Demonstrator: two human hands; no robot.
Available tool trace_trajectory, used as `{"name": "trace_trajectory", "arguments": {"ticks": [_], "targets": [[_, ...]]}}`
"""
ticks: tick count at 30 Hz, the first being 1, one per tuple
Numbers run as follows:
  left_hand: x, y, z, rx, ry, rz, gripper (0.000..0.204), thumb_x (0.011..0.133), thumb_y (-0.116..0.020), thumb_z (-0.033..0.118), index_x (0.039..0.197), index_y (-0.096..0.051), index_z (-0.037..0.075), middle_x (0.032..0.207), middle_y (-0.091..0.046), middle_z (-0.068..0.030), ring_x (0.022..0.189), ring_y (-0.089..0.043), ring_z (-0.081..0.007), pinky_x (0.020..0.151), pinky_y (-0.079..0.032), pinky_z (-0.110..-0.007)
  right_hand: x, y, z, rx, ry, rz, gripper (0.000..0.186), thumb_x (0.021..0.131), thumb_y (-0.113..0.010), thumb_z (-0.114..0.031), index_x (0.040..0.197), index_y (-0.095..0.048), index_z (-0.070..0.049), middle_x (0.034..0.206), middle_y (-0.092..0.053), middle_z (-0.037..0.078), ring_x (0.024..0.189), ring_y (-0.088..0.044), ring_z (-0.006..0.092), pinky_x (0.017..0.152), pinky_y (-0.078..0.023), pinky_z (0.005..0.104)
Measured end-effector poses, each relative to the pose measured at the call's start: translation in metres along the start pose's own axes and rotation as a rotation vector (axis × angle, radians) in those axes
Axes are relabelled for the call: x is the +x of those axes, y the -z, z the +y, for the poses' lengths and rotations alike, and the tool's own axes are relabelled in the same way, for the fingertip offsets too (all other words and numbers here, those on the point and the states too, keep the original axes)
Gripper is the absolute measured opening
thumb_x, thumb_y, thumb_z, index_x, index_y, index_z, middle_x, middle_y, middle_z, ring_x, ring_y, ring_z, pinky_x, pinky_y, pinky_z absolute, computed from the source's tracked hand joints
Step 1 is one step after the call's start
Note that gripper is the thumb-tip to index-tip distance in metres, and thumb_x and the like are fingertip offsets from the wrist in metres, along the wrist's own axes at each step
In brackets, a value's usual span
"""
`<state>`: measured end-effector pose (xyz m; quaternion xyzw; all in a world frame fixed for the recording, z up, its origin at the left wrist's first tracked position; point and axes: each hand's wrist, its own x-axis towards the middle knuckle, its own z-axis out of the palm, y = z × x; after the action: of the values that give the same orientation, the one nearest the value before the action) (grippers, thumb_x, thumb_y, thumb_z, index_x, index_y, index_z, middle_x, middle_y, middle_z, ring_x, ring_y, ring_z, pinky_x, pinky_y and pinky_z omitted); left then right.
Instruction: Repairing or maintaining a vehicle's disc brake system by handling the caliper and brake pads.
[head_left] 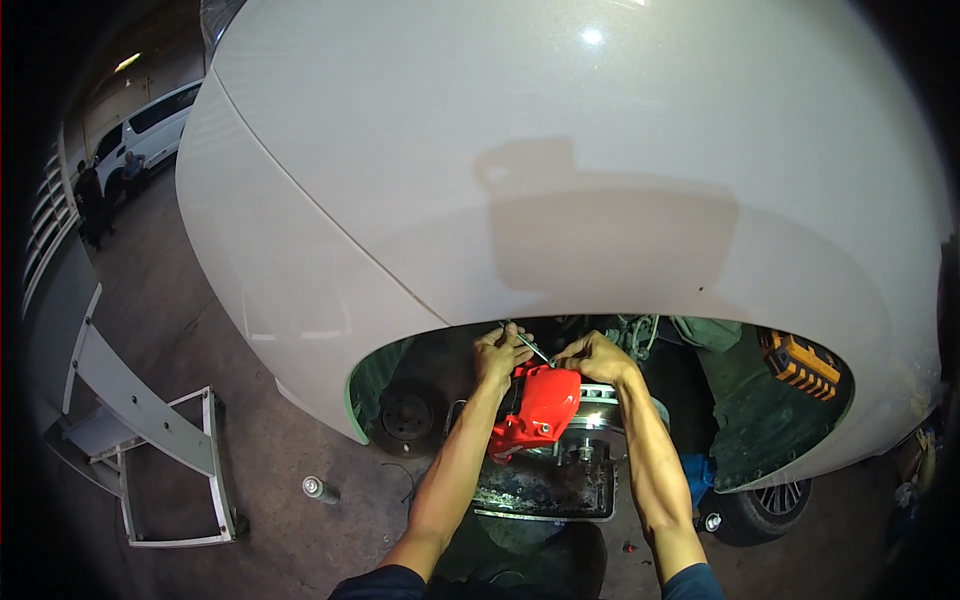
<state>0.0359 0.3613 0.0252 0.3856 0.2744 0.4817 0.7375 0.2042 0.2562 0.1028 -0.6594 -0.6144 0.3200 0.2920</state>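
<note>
Inside the wheel arch, my left hand grips a slim metal wrench by its upper end, just under the arch lip. My right hand is closed, fingertips at the wrench's lower end on top of a red brake caliper; what they pinch is hidden. The caliper sits on the brake disc, with the hub below it. Under the hub lies a dirty metal tray.
A white car body arches overhead. An orange-black case sits at the arch's right. A loose wheel, spray can and round dark part are on the floor. Left are a metal stand, a white van and people.
</note>
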Motion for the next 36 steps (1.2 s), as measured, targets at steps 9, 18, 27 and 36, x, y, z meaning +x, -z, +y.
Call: {"name": "trace_trajectory", "arguments": {"ticks": [9, 18, 27, 36], "targets": [[0.021, -0.006, 0.005, 0.072, 0.123, -0.014, 0.027, 0.097, -0.061, 0.026, 0.096, -0.063, -0.001, 0.086, -0.071, -0.0147, 0.07, -0.071, -0.0206, 0.057, -0.061, -0.03, -0.002, 0.001, -0.001, 0.053, -0.03, -0.023, 0.026, 0.08, -0.069, -0.004, 0.105, -0.072, 0.002, 0.094, -0.074, 0.012, 0.084, -0.067, 0.0165, 0.081, -0.054, 0.0295], [-0.018, -0.055, 0.053, -0.041, -0.162, 0.107, 0.028, 0.098, -0.059, 0.021, 0.099, -0.058, -0.007, 0.086, -0.069, -0.0178, 0.072, -0.07, -0.0237, 0.067, -0.062, -0.032, -0.034, -0.009, -0.046, 0.257, 0.229, 0.451, 0.028, 0.091, -0.069, -0.022, 0.107, -0.07, 0.002, 0.082, -0.071, 0.005, 0.071, -0.058, 0.0087, 0.064, -0.047, 0.0267], [-0.232, -0.07, 0.061, 0.283, -0.171, -0.603, 0.014, 0.091, -0.064, 0.002, 0.1, -0.064, -0.008, 0.081, -0.067, -0.0097, 0.064, -0.061, -0.0105, 0.057, -0.049, -0.024, -0.29, -0.15, 0.12, 0.829, 0.014, 1.056, 0.019, 0.093, -0.066, -0.01, 0.107, -0.065, 0.003, 0.1, -0.068, 0.01, 0.09, -0.067, 0.0159, 0.078, -0.056, 0.0282], [-0.432, -0.108, 0.163, -0.499, -0.764, -1.501, 0.012, 0.094, -0.059, 0.017, 0.087, -0.068, 0.016, 0.064, -0.06, 0.0058, 0.045, -0.043, -0.0037, 0.041, -0.022, -0.021, -0.572, -0.393, 0.318, 0.348, -1.612, 1.346, 0.017, 0.079, -0.072, -0.016, 0.093, -0.075, -0.007, 0.093, -0.073, 0.014, 0.084, -0.07, 0.0261, 0.078, -0.054, 0.0349]]}}
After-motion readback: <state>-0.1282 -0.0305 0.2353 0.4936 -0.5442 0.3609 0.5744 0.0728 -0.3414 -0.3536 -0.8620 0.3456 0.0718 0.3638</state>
